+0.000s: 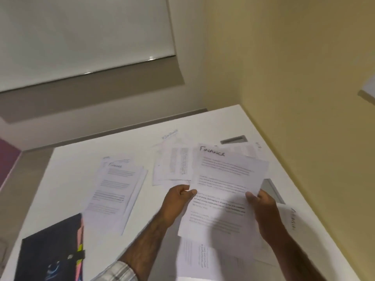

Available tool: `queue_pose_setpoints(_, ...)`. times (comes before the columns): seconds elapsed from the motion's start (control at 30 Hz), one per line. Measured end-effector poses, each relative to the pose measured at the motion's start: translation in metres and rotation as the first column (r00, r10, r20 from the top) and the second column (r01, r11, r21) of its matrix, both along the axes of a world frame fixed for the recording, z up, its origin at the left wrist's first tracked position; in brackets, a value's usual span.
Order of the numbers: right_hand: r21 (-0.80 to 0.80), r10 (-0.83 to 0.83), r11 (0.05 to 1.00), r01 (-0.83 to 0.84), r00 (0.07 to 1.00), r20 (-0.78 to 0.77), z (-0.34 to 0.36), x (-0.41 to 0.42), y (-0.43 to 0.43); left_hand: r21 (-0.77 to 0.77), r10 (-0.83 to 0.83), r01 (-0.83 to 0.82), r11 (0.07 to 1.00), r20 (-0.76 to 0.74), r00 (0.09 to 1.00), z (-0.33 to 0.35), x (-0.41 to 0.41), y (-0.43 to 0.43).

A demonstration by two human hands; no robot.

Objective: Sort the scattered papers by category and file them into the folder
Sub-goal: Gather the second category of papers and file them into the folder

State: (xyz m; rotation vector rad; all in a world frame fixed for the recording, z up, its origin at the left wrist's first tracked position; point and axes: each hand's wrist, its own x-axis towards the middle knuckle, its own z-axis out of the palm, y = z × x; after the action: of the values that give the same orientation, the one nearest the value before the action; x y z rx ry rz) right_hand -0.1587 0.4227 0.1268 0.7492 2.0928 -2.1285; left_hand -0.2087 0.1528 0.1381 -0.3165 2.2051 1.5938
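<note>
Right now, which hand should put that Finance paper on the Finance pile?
Probably the left. Both the left hand and right hand pinch the Finance paper, but the Finance pile lies on the table on the left hand's side; the right would reach across.

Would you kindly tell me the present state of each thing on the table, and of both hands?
Finance sheet: lifted off the table, held at both side edges.
left hand: pinches the sheet's left edge.
right hand: grips the sheet's right edge.
Finance pile: lying flat, sheets slightly fanned.
loose papers: unsorted, overlapping.
folder: flat, apparently closed, coloured tabs showing.
</note>
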Motion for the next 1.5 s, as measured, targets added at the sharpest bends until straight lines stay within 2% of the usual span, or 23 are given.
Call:
queue_pose_setpoints(0.17, -0.221, 0.115, 0.969, -0.109, 0.993, 0.011, 0.002, -0.005, -0.069, 0.25, 0.155, -0.17, 0.953, 0.077, 0.985, -0.002, 0.023, -0.062)
queue_pose_setpoints(0.23, -0.163, 0.149, 0.977, -0.141, 0.988, 0.04, 0.0, -0.006, -0.098, 0.26, 0.218, -0.234, 0.937, 0.088, 0.972, -0.007, 0.03, -0.086)
queue_pose_setpoints(0.33, 0.055, 0.122, 0.991, -0.126, 0.99, 0.068, -0.003, -0.01, -0.137, 0.046, 0.257, -0.258, 0.965, 0.02, 0.966, -0.014, 0.034, -0.124)
queue_pose_setpoints(0.43, 0.124, 0.082, 0.988, -0.091, 0.994, 0.074, -0.005, -0.01, -0.165, -0.175, 0.333, -0.335, 0.926, -0.04, 0.942, -0.026, 0.027, -0.178)
queue_pose_setpoints(0.5, 0.168, 0.093, 0.98, -0.108, 0.991, 0.096, -0.004, -0.01, -0.176, -0.33, 0.327, -0.338, 0.881, -0.091, 0.941, -0.042, 0.019, -0.222)
queue_pose_setpoints(0.63, 0.203, 0.027, 0.978, -0.052, 0.992, 0.126, -0.012, -0.012, -0.184, -0.582, 0.246, -0.192, 0.791, 0.014, 0.969, -0.077, 0.003, -0.306)
queue_pose_setpoints(0.73, 0.18, -0.042, 0.984, 0.009, 0.983, 0.18, -0.02, -0.011, -0.186, -0.724, 0.149, -0.065, 0.687, 0.052, 0.987, -0.097, -0.012, -0.346)
queue_pose_setpoints(0.93, 0.221, -0.104, 0.974, 0.054, 0.969, 0.223, -0.023, -0.009, -0.2, -0.802, 0.163, -0.065, 0.594, 0.041, 0.986, -0.1, -0.035, -0.356)
queue_pose_setpoints(1.07, 0.224, -0.121, 0.972, 0.067, 0.964, 0.236, -0.025, -0.008, -0.21, -0.814, 0.189, -0.041, 0.58, 0.085, 0.978, -0.108, -0.042, -0.361)
queue_pose_setpoints(1.5, 0.207, -0.132, 0.975, 0.084, 0.964, 0.232, -0.024, -0.007, -0.216, -0.839, 0.232, -0.125, 0.53, 0.002, 0.973, -0.09, -0.05, -0.359)
